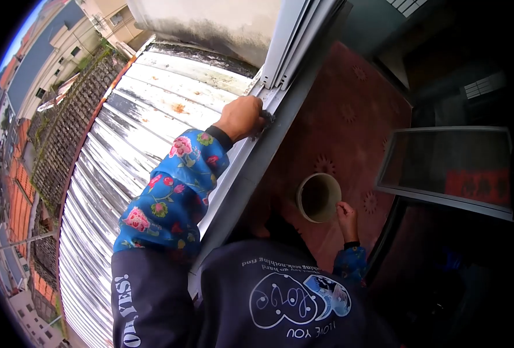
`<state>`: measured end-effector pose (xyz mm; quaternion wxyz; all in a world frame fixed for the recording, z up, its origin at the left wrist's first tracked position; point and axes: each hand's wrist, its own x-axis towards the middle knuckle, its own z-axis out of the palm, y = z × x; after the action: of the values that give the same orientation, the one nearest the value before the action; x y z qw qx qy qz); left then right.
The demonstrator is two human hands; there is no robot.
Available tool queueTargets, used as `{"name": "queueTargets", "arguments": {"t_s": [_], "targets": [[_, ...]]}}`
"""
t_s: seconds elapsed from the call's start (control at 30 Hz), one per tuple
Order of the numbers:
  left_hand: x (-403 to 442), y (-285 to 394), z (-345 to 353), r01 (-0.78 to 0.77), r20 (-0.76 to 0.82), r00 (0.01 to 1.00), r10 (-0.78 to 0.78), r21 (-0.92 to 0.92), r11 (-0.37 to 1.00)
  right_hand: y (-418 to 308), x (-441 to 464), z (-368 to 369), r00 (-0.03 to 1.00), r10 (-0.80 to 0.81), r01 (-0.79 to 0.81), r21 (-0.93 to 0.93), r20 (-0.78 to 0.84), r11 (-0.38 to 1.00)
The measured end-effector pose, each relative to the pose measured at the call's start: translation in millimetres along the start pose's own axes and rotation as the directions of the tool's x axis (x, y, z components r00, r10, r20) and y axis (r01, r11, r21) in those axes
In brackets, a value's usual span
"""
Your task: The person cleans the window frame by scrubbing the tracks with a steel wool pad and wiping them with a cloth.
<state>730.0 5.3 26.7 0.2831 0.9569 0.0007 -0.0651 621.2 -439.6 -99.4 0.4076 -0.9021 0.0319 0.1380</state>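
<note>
My left hand (242,118) is closed on a dark, rough-looking scrubber (268,118), which touches the metal window track (272,100) at the sill. A sleeve with flowers on blue covers that forearm, which reaches along the window opening. Lower down on the right, the fingers of my right hand (347,221) are pinched on the rim of a pale round bucket (319,198). The bucket is over the red patterned floor, and its inside looks dim. Whether it rests on the floor I cannot tell.
Outside the opening lies a corrugated metal roof (123,174), with houses beyond. Sliding window frames (286,46) stand at the top of the track. A framed pane (448,168) with red paper showing at its lower corner is on the right. Dark room areas surround it.
</note>
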Motion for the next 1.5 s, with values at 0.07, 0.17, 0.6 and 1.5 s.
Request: {"name": "queueTargets", "arguments": {"t_s": [0.07, 0.17, 0.6, 1.5], "targets": [[-22.9, -3.6, -8.1, -0.002, 0.117, 0.993, -0.003, 0.046, 0.999, 3.4, -3.8, 1.0, 0.999, 0.003, -0.002, 0.037, -0.049, 0.999], [-21.1, 3.7, -6.6, -0.015, -0.003, 1.000, 0.015, 0.053, 0.998, 10.6, -1.9, -1.9, 0.995, 0.089, -0.088, 0.037, -0.041, 0.995], [35.6, 9.9, 13.4, -0.122, -0.210, 0.972, 0.102, -0.083, 0.989, -34.2, 8.0, -8.7, 0.998, -0.047, 0.047, 0.006, -0.047, 0.999], [-19.9, 8.4, -2.6, 0.070, -0.179, 0.982, -0.055, 0.078, 0.994, 31.3, 42.4, 55.5, 0.999, -0.004, -0.014, 0.353, 0.051, 0.935]]}}
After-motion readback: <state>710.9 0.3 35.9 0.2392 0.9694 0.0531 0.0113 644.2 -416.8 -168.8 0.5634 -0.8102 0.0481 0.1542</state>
